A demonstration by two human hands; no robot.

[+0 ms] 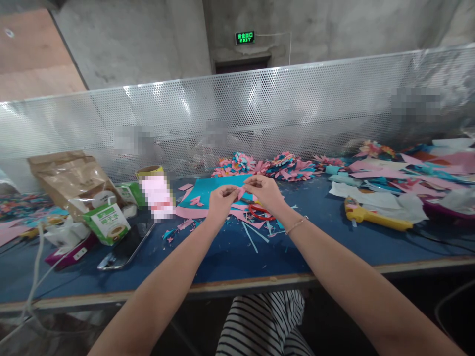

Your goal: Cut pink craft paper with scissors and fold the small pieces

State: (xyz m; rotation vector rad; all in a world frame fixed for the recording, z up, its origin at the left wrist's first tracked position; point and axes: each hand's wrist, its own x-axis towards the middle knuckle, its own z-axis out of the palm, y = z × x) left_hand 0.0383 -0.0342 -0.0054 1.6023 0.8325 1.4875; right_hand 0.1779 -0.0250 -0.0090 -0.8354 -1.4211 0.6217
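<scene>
Between my two hands, above the middle of the table, is a small piece of pink paper (241, 192). My left hand (222, 200) pinches one side of it and my right hand (264, 190) pinches the other. Behind and under them lies a blue-teal sheet (206, 190) with pink strips (193, 212) along its near edge. Red-handled scissors (261, 212) rest just below my right hand, partly covered by it. Scraps and thin light-blue strips (250, 238) are scattered on the table in front.
Pink and blue fringed paper bundles (289, 167) are heaped by the perforated metal screen (237, 109). At right lie a yellow glue gun (378, 217) and pink sheets (378, 170). On the left stand a brown bag (74, 180), a green-white box (108, 223), a phone (126, 247) and a purple tissue box (72, 254).
</scene>
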